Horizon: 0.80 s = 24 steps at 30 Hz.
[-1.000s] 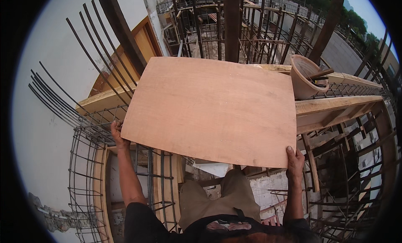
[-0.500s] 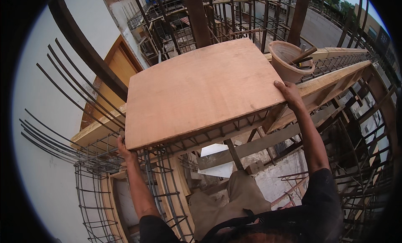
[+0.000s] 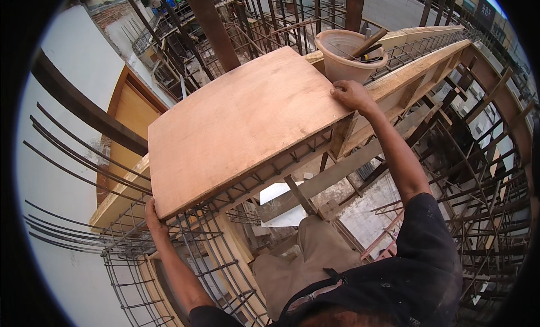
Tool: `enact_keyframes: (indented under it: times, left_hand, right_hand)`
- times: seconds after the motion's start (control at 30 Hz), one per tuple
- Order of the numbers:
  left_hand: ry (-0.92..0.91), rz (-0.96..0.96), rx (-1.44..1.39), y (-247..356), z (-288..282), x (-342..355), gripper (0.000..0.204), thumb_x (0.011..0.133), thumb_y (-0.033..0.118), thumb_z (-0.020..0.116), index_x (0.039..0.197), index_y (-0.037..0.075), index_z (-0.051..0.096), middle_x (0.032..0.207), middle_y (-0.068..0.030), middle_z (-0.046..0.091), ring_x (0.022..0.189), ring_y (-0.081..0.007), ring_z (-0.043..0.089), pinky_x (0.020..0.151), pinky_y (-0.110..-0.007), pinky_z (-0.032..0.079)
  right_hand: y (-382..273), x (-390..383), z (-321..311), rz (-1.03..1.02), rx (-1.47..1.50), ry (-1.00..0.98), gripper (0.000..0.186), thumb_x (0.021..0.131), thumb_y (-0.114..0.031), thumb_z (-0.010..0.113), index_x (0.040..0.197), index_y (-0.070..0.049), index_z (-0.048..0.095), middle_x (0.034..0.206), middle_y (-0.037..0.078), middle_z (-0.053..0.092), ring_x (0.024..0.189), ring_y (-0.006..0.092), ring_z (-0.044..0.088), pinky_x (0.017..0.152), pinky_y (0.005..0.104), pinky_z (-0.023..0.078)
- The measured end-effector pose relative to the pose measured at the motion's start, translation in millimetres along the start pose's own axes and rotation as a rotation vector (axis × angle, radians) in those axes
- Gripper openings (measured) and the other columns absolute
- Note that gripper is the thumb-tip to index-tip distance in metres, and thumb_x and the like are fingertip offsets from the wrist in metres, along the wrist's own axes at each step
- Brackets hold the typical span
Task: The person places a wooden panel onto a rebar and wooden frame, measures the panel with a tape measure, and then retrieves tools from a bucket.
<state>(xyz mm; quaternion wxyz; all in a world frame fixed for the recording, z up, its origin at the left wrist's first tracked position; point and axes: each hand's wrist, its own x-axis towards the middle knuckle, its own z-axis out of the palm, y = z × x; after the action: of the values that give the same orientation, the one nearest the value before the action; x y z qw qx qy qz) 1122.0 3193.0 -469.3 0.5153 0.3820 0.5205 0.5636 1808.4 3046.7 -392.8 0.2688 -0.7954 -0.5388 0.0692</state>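
Note:
A plywood sheet (image 3: 242, 130) lies across the rebar cage and wooden formwork in front of me. At its near left corner my left hand (image 3: 156, 217) grips the edge, with some fingers hidden behind the board. My right hand (image 3: 354, 96) holds the right edge, thumb or fingertip over the top face and the rest partly out of sight. Just beyond that hand stands a bucket (image 3: 337, 51) with a wooden-handled tool (image 3: 368, 44) and other tools in it. Below the board's near edge, steel bars of the cage (image 3: 219, 254) show.
Long rebar ends (image 3: 84, 158) jut out on the left by a white wall (image 3: 62, 85). Timber formwork (image 3: 416, 79) runs off to the right beside more rebar. Dark steel posts (image 3: 211, 28) rise behind the board. Beneath me is a drop with a plank (image 3: 337, 169) across it.
The view has turned and shifted, so board, bucket and formwork appear farther left and tilted more. Both hands stay on the plywood sheet, which still lies over the rebar.

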Motion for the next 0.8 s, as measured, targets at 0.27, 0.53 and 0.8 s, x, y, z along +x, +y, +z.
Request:
enact_keyframes:
  times: [0.27,0.53,0.8]
  left_hand:
    - [0.016,0.165,0.323,-12.6,-9.7,-18.7,0.035,0.088,0.011,0.062,0.117,-0.008,0.059,0.109,-0.0128,0.065,0.096,-0.0186,0.062,0.086,-0.031,0.048]
    - [0.351,0.75,0.836,2.8,100.5,-63.5,0.029,0.089,0.005,0.058,0.115,-0.008,0.06,0.115,-0.0155,0.062,0.101,-0.027,0.06,0.095,-0.039,0.045]
    - [-0.798,0.547,0.351,-7.1,417.4,-165.8,0.061,0.086,0.027,0.075,0.14,0.012,0.05,0.138,-0.012,0.046,0.099,-0.0192,0.061,0.081,-0.033,0.055]
  right_hand:
    - [-15.5,-8.6,-69.7,-0.127,0.235,0.526,0.051,0.086,-0.04,0.066,0.118,-0.001,0.066,0.114,0.02,0.066,0.101,0.0331,0.066,0.089,0.0414,0.051]
    - [56.8,22.3,-66.8,-0.305,-0.317,0.214,0.043,0.08,-0.032,0.071,0.113,-0.006,0.066,0.109,0.014,0.066,0.109,0.0343,0.059,0.102,0.0451,0.04]
    - [56.9,-24.3,2.1,-0.578,-0.446,0.424,0.026,0.082,-0.015,0.06,0.107,-0.01,0.065,0.098,0.004,0.063,0.097,0.0237,0.057,0.099,0.0406,0.04]
